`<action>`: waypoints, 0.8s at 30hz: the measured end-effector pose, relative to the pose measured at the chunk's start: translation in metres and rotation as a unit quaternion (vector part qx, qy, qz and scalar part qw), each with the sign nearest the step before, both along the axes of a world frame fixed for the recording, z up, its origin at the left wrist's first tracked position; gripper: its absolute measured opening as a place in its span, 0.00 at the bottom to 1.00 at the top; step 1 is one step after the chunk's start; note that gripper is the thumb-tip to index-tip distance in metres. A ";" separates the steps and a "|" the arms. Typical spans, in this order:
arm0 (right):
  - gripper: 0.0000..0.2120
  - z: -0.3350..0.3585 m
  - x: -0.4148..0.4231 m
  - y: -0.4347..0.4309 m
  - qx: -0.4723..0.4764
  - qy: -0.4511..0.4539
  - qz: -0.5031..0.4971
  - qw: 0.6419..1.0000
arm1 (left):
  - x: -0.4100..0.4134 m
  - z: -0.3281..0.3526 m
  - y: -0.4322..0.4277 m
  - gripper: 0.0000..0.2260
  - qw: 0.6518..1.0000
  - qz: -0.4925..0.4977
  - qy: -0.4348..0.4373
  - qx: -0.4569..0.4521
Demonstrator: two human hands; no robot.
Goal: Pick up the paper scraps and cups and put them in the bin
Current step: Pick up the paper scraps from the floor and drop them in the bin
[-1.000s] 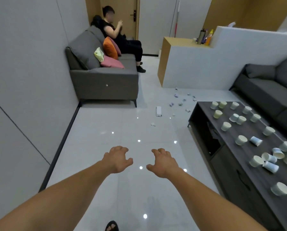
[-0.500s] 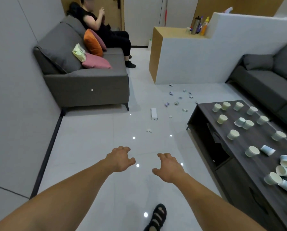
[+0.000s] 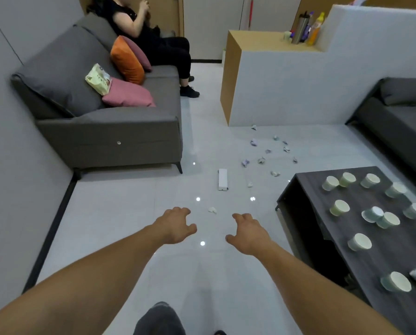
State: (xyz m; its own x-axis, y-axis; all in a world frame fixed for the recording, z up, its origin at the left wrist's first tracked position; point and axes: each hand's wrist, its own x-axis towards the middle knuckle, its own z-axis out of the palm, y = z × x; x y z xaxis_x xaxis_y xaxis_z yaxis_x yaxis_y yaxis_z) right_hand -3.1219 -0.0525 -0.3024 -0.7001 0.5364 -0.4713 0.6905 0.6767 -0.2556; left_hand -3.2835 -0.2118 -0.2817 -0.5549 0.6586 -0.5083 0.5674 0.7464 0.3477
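Observation:
Both arms reach forward over the white tiled floor. My left hand (image 3: 175,224) and my right hand (image 3: 247,232) are empty, fingers spread and curled downward. A small white paper scrap (image 3: 211,210) lies on the floor just beyond and between them. Several crumpled scraps (image 3: 261,160) are scattered farther ahead near the white partition. A flat white box (image 3: 222,179) lies on the floor before them. Several paper cups (image 3: 339,207) stand or lie on the dark coffee table (image 3: 381,257) at the right. No bin is in view.
A grey sofa (image 3: 110,131) with cushions stands at the left, and a person (image 3: 153,42) sits at its far end. A white partition (image 3: 299,88) with bottles on its ledge stands ahead. A second dark sofa (image 3: 400,122) is at the far right.
I have walked forward: the sofa, scraps and coffee table are nearer and lower in view. Both hands stay empty and spread, now close to the nearest white scrap.

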 end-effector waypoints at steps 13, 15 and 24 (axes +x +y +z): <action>0.35 -0.035 -0.175 0.171 -0.024 -0.031 -0.055 0.998 | -0.189 -0.030 0.204 0.30 0.998 -0.062 -0.026 -0.006; 0.35 -0.039 -0.201 0.196 -0.031 -0.022 -0.069 0.997 | -0.220 -0.031 0.233 0.30 0.997 -0.071 -0.019 -0.013; 0.34 -0.108 -0.295 0.317 -0.097 -0.053 -0.033 0.993 | -0.306 -0.085 0.357 0.30 0.994 -0.057 -0.051 -0.081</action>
State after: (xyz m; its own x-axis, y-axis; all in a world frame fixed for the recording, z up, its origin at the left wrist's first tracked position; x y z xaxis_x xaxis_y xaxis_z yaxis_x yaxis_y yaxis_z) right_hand -3.4167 0.2645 -0.4107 -0.6074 0.4717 -0.6392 0.7620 0.5735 -0.3009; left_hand -3.5894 0.1448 -0.3667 -0.4221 0.6194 -0.6620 0.6187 0.7305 0.2890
